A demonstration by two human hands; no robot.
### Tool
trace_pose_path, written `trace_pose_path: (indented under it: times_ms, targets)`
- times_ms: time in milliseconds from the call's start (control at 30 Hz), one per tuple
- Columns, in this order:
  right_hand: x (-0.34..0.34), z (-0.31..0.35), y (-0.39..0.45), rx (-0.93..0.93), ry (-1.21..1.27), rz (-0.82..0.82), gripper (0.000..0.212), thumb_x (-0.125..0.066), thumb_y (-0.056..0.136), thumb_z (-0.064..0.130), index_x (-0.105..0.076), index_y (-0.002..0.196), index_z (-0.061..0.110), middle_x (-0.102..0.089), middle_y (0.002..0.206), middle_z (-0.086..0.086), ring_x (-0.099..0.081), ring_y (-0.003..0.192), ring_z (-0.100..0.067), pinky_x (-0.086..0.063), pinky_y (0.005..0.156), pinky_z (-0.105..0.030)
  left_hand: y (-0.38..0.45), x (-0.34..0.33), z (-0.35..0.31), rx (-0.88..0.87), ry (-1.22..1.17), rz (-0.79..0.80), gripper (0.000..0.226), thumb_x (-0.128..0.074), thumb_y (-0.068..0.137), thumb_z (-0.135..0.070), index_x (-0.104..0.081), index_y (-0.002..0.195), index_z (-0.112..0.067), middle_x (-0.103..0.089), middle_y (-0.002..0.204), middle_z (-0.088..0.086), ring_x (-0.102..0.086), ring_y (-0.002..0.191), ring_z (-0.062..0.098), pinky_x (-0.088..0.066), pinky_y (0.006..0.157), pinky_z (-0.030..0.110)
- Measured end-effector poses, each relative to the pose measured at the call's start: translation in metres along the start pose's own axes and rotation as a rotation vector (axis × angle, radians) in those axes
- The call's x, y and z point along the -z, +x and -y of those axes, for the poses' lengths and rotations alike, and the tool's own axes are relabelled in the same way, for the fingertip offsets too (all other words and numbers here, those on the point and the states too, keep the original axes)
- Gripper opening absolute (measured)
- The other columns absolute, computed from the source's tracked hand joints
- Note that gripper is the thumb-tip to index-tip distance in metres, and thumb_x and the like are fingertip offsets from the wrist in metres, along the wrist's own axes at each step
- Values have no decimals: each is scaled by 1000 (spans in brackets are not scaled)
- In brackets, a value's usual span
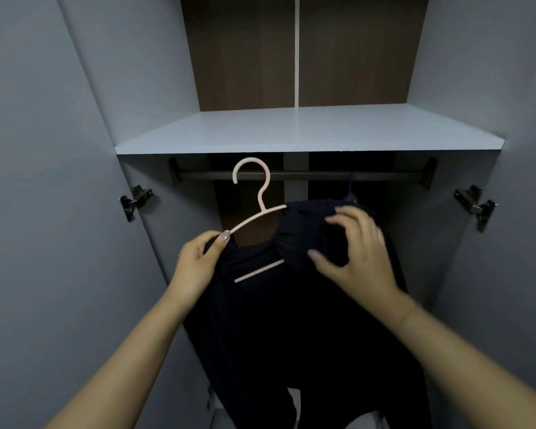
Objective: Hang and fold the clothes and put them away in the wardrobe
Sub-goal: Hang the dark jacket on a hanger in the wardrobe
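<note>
Dark garment (307,320), lower centre, is partly on the pink hanger (262,196). Left hand (198,261) pinches its shoulder at the hanger arm; right hand (353,252), fingers spread, rests on bunched fabric. Hook overlaps the rail (307,175) at centre; whether seated, cannot tell. Dressing unfinished.

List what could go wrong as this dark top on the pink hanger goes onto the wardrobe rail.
The dark garment looks bunched on the pink hanger; only the left hand pinches that shoulder, so it may slide off. The right hand hovers with fingers spread, giving little support. Another hanger already on the rail could snag.
</note>
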State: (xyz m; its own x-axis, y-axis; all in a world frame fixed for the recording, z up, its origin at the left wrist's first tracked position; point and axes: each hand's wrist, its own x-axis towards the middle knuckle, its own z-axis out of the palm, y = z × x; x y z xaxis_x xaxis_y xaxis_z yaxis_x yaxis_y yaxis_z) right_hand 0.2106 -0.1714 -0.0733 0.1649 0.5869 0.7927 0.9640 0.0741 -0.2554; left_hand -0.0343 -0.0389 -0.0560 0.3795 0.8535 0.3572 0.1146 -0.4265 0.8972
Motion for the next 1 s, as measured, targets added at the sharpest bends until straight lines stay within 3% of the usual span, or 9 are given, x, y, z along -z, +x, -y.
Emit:
trace_pose_path:
  times_ms: [133,300,400,600,667,733,800,933,1000]
  targets:
    - [-39,23,-31,-285,61,17,77,-74,69,62,-46,125,18,-42,127,2,-46,116,-15,-39,94,-32,5,-9,-19,-31,-21,1,21,-54,98,-34,-71,90,-25,-72,82,-5,-66,76,3,-49,67,12]
    - [-45,19,-3,-395,304,-110,15,-55,93,8,-54,107,14,-60,92,4,-61,87,-20,-50,76,-37,8,0,-29,-88,34,14,21,-54,97,-36,-72,89,-29,-72,83,-4,-67,76,3,-48,65,11]
    - [-24,17,26,-546,714,-96,9,-47,101,11,-54,101,16,-65,85,5,-62,80,-6,-47,75,-25,12,23,-25,-47,95,102,22,-55,96,-40,-72,84,-34,-72,82,-8,-66,75,0,-47,66,9]
    - [30,14,91,-764,1493,137,25,-48,102,24,-67,98,9,-73,90,-5,-69,84,-14,-58,75,-26,11,42,-14,9,147,286,21,-56,93,-40,-73,84,-31,-72,85,-7,-66,79,2,-47,73,13]
    - [27,13,95,-757,1289,222,26,-46,103,22,-63,90,8,-69,84,-5,-65,78,-15,-54,72,-26,9,44,-18,-24,86,286,24,-55,89,-46,-73,86,-31,-71,87,-4,-66,81,3,-47,72,10]
    - [21,8,90,-633,700,384,32,-47,102,20,-52,73,9,-54,69,-6,-51,66,-19,-39,65,-28,11,49,-23,-52,79,285,25,-55,89,-48,-72,88,-30,-71,88,-2,-65,82,4,-47,74,11]
    - [17,0,84,-546,388,519,35,-48,102,24,-45,69,12,-43,66,-5,-42,64,-18,-31,66,-30,15,56,-26,-62,83,278,24,-55,90,-45,-72,87,-28,-71,88,2,-65,82,6,-47,75,14]
    - [20,3,71,-514,472,418,14,-51,98,38,-53,98,24,-48,67,3,-45,62,-7,-37,62,-25,28,64,-30,-96,120,210,24,-55,95,-38,-71,84,-23,-68,81,5,-60,74,3,-44,70,17]
    - [25,16,72,-335,400,376,32,-52,94,51,-47,123,39,-62,79,4,-55,71,4,-44,70,-16,37,65,-36,-141,183,175,24,-54,96,-38,-69,82,-26,-64,70,-4,-56,66,-1,-40,62,15]
